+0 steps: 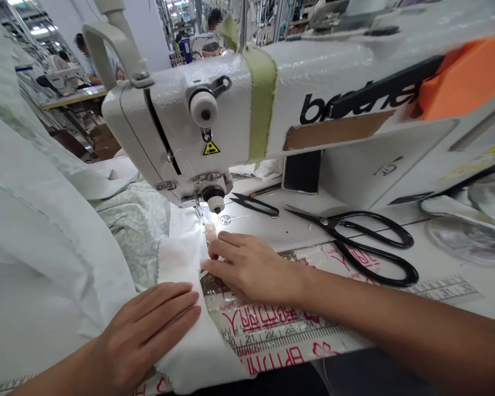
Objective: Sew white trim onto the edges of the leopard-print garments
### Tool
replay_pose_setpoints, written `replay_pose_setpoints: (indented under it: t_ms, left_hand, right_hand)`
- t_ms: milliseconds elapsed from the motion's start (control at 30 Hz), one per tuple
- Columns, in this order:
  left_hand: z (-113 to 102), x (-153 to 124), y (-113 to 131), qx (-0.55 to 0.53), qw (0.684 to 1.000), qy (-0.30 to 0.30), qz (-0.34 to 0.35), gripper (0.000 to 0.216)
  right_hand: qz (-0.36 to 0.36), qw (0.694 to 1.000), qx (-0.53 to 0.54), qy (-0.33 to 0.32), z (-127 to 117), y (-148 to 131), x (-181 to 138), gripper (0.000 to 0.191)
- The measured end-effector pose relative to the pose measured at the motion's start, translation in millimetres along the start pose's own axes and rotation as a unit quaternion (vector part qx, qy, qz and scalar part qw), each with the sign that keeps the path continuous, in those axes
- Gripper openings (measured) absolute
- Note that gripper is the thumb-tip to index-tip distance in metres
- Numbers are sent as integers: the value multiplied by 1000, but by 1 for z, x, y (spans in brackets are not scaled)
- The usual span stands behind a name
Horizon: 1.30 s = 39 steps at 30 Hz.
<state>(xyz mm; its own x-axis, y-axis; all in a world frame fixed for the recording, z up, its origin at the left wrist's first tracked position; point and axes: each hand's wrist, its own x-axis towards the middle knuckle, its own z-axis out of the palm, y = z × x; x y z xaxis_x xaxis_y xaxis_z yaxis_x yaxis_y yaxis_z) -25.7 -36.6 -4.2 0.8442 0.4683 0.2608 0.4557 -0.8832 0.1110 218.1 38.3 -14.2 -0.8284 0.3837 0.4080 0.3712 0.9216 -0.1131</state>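
Observation:
A white fabric piece lies on the table under the needle area of a white sewing machine. My left hand rests flat on the fabric's near part, fingers stretched out together. My right hand lies beside the fabric's right edge, just in front of the presser foot, with its fingertips pressing down on the edge. Neither hand grips anything.
Large black scissors and small black thread snips lie on the table right of the needle. A printed ruler strip runs along the table front. Pale green and white cloth is piled at left. Other people work at machines behind.

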Motion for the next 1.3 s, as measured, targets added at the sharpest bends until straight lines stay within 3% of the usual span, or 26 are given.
replay_pose_setpoints:
  t_ms: [67, 267, 367, 500, 600, 733, 833, 967, 1067, 1167, 1300]
  left_hand:
    - [1, -1, 1, 13, 1000, -6, 4, 39]
    - [10, -8, 8, 47, 998, -12, -29, 44]
    - [17, -5, 10, 33, 995, 47, -77, 33]
    - [15, 1, 5, -87, 973, 112, -182, 21]
    - [6, 1, 1, -139, 939, 121, -292, 16]
    - [-2, 0, -1, -102, 932, 119, -327, 24]
    - [0, 2, 0, -70, 949, 122, -281, 22]
    - [9, 6, 5, -4, 994, 86, -68, 25]
    - [12, 9, 8, 63, 996, 67, 12, 25]
    - [11, 9, 9, 86, 995, 35, 31, 27]
    - [9, 9, 11, 114, 993, 20, 32, 32]
  right_hand:
    - [2, 1000, 28, 8, 1, 0, 2, 25]
    - [-2, 994, 91, -51, 4, 1, 9, 24]
    - [7, 992, 119, -46, 3, 1, 11, 26]
    - [19, 983, 182, -34, -1, 0, 18, 29]
    - [50, 974, 216, -36, 1, -4, 26, 24]
    - [104, 974, 199, -18, 8, -8, 37, 15]
    - [34, 994, 108, -10, 10, -5, 39, 15]
    - [-116, 992, -10, -51, 4, 3, 26, 25]
    - [-71, 996, -27, -45, -3, 3, 9, 24]
    - [-12, 999, -24, -35, -7, -5, -2, 25]
    - [-2, 999, -5, -54, -5, -20, -6, 20]
